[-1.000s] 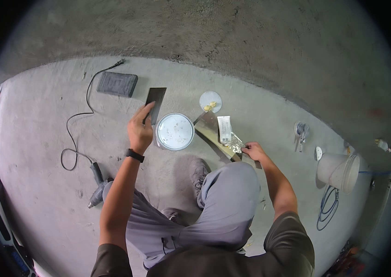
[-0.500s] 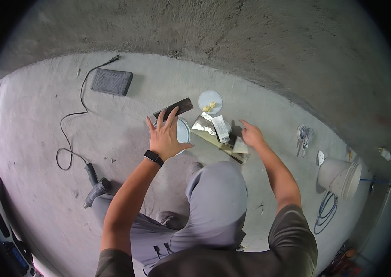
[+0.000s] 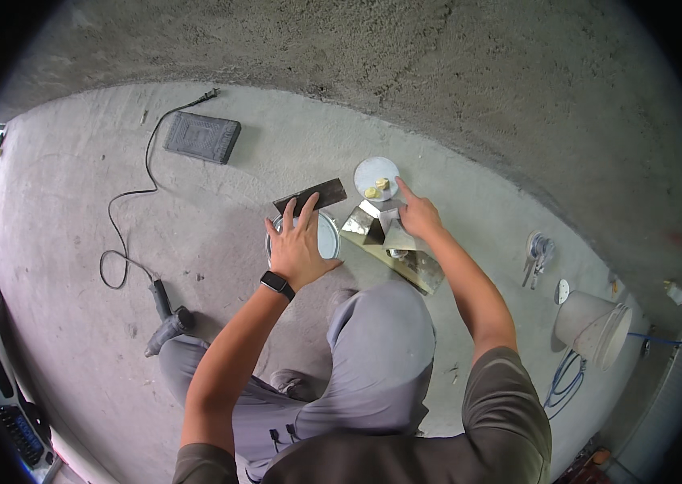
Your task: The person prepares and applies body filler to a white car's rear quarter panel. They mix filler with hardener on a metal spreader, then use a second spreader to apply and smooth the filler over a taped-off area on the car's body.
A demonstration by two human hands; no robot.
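Observation:
My left hand (image 3: 296,248) is spread above a round can with a pale top (image 3: 327,235). Its fingertips reach a dark rectangular metal plate (image 3: 325,194) at the can's far side; whether they press on it I cannot tell. Farther right, my right hand (image 3: 420,216) has its index finger stretched out and the others curled. A flat, flared metal blade, like a putty knife's (image 3: 402,236), sticks out beneath it; the handle is hidden. That fingertip comes to the edge of a white round disc (image 3: 375,168) bearing yellowish lumps. Beneath the blade lies a larger metal sheet (image 3: 426,272).
A dark grey rectangular block (image 3: 202,137) and a corded power tool (image 3: 170,329) lie on the left. Toward the right are a metal tool (image 3: 538,254), a tipped pale bucket (image 3: 591,327) and a blue hose (image 3: 564,383). A rough concrete wall (image 3: 438,64) rises beyond.
My right hand has moved away from me and left, toward the white disc, and the blade has moved with it. The printed white packet no longer shows. My left hand keeps its spread.

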